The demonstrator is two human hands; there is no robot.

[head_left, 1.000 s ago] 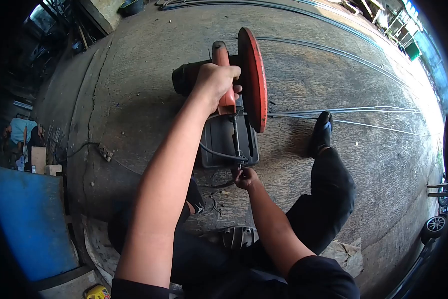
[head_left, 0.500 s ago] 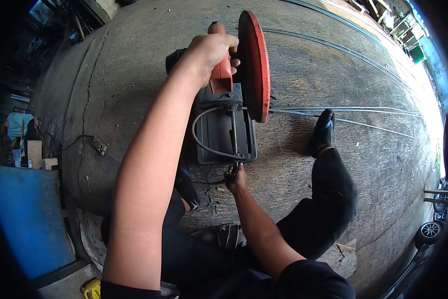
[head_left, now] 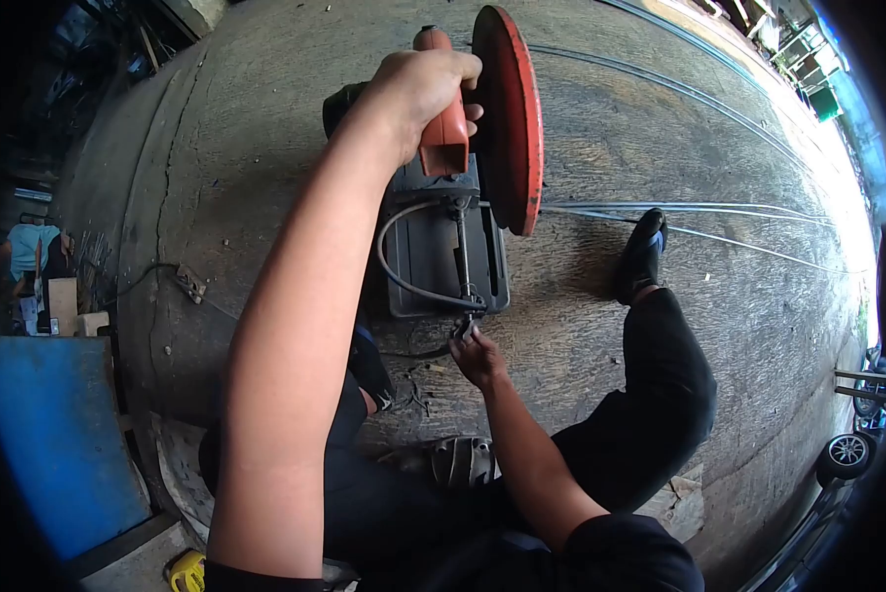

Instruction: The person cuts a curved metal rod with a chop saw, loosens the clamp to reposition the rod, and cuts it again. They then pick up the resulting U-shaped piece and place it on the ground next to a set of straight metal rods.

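A cut-off saw stands on the floor in front of me, with a red round guard [head_left: 510,128] raised on its right side. My left hand [head_left: 413,94] is wrapped around the saw's orange-red handle [head_left: 446,143]. Below it lies the dark base [head_left: 413,266], crossed by a metal clamp screw [head_left: 463,247]. At the near end of that screw, my right hand [head_left: 480,358] has its fingers closed on the small crank handle [head_left: 464,326], which they partly hide. A grey cable [head_left: 392,274] curves over the base towards the screw's near end.
Long metal rods [head_left: 739,207] lie on the rough floor to the right, beside my right foot [head_left: 642,252]. A ribbed metal part [head_left: 461,462] sits between my legs. At left are a blue panel [head_left: 58,434], a power socket [head_left: 190,283] and another person [head_left: 34,252] farther back.
My right hand has shifted slightly right and turned at the crank handle, its fingers still on it. My left hand keeps its hold on the saw handle. The view has moved a little.
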